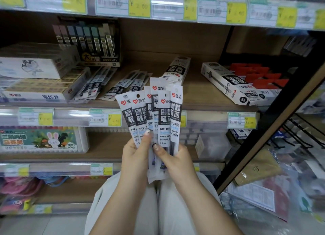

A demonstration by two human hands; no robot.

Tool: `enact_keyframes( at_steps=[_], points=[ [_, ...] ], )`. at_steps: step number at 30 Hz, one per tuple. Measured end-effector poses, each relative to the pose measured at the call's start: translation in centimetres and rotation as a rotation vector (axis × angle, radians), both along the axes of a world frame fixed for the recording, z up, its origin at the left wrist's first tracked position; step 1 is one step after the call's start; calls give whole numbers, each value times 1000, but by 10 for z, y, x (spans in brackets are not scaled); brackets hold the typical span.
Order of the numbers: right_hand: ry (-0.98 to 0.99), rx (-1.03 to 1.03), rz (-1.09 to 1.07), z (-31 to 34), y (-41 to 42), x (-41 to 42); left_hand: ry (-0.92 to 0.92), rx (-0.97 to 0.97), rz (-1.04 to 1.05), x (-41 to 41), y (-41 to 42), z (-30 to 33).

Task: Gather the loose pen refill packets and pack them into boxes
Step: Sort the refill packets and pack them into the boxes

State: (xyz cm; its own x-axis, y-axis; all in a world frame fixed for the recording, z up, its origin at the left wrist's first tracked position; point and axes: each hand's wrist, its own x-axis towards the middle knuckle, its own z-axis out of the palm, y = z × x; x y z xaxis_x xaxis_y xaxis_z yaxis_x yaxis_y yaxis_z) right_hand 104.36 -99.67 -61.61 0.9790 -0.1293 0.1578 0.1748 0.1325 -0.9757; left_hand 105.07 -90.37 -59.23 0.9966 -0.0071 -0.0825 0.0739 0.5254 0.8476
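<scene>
Both hands, left hand (135,153) beside right hand (173,158), are holding a fan of white-and-black refill packets (153,115) before the wooden shelf (202,92); more loose packets (112,84) are lying behind, a long white box (228,83) to the right.

The fanned refill packets (164,111) read "GR1103" and "0.5mm"; a crayon box (40,139), low left, shows "36".

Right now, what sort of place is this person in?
Most likely a stationery shop: shelf rails carry yellow price tags, boxed goods fill the shelves, and both hands hold a fan of pen refill packets.
</scene>
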Motion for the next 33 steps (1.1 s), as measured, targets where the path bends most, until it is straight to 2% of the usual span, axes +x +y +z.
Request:
enact_keyframes(
  at_steps=[5, 8, 17, 33],
  points=[
    [10, 22, -9, -2, -1, 1, 86, -187, -70, -1, -1, 4],
    [20, 41, -5, -2, -1, 1, 108, -223, -51, -2, -3, 5],
    [3, 61, 9, -1, -1, -1, -26, -111, -82, -2, 3, 1],
    [20, 38, 18, 1, 0, -2, -11, 49, -6, -3, 3, 3]
  ],
)
